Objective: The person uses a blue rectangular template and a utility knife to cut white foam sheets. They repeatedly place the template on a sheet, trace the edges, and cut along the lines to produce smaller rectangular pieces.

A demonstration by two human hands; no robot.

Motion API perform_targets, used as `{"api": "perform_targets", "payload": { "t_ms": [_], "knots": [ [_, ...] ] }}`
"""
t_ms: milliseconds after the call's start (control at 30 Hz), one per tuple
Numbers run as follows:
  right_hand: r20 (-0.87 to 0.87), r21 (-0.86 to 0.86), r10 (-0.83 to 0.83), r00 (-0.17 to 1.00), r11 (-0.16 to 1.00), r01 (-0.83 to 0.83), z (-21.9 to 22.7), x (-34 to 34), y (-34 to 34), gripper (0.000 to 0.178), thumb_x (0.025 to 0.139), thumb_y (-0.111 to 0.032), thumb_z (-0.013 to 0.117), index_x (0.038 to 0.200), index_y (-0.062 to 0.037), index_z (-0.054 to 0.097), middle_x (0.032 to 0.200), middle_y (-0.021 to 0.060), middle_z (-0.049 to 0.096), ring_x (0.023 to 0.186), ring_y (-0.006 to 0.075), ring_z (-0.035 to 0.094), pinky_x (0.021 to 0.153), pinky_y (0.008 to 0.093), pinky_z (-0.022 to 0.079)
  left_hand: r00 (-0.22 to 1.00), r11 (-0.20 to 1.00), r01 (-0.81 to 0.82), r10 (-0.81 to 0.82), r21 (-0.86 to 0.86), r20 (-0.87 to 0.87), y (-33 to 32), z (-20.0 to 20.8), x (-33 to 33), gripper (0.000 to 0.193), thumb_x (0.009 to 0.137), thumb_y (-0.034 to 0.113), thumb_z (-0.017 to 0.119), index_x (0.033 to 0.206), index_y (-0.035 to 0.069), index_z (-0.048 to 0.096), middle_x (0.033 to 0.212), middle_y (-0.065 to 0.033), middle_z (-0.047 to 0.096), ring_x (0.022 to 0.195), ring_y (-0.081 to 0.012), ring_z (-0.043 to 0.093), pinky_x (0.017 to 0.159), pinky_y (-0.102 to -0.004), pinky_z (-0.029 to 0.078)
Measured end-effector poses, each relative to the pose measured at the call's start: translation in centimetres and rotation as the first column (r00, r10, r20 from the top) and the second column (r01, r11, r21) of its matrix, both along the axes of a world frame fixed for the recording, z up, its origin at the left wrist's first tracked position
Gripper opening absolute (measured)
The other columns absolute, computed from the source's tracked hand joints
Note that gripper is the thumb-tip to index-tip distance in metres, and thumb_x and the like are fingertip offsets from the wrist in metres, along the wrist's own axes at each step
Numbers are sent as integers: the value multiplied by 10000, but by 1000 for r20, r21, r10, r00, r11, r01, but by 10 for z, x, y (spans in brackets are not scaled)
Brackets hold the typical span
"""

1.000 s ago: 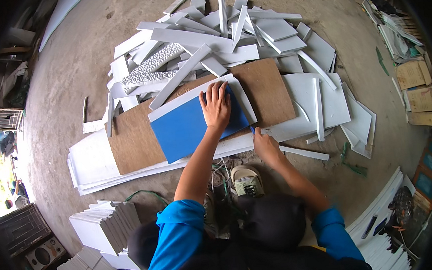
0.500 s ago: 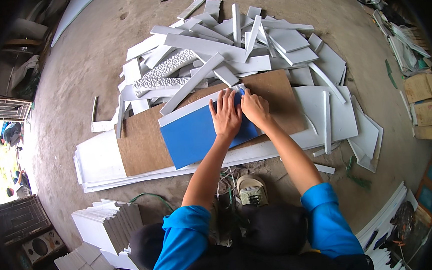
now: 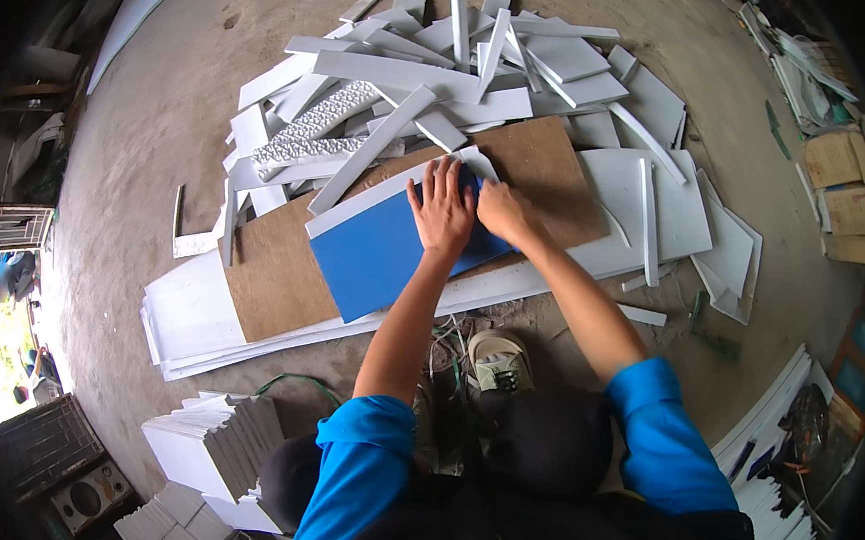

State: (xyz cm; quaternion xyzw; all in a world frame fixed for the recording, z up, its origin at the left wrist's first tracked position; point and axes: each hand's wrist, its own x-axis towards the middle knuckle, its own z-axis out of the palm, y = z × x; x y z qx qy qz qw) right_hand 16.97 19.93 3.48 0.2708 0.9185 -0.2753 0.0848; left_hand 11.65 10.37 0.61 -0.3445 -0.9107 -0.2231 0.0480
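Pressing flat, the splayed left hand (image 3: 444, 214) should pin the blue board (image 3: 367, 265) clear of the tightly curled right hand (image 3: 506, 211), contents unclear.

A flat blue rectangular plate (image 3: 377, 264) is lying on a white sheet (image 3: 368, 201) atop a brown rectangular board (image 3: 547, 187); long white panels (image 3: 190, 317) are lying beneath, and jumbled white strips (image 3: 394, 77) behind.
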Motion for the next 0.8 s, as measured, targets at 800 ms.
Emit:
{"api": "perform_targets", "payload": {
  "t_ms": [800],
  "knots": [
    [-141,219,-5,990,975,36,-10,-31,4,185,785,-131,430,834,34,498,772,202,609,695,329,619,576,395,509,1000,998,6,-8,-59,-22,-1,-2,-1,450,810,272,420,1232,124,363,1316,-28,340,1254,-193,244,1026,-481,96]
  ]
}}
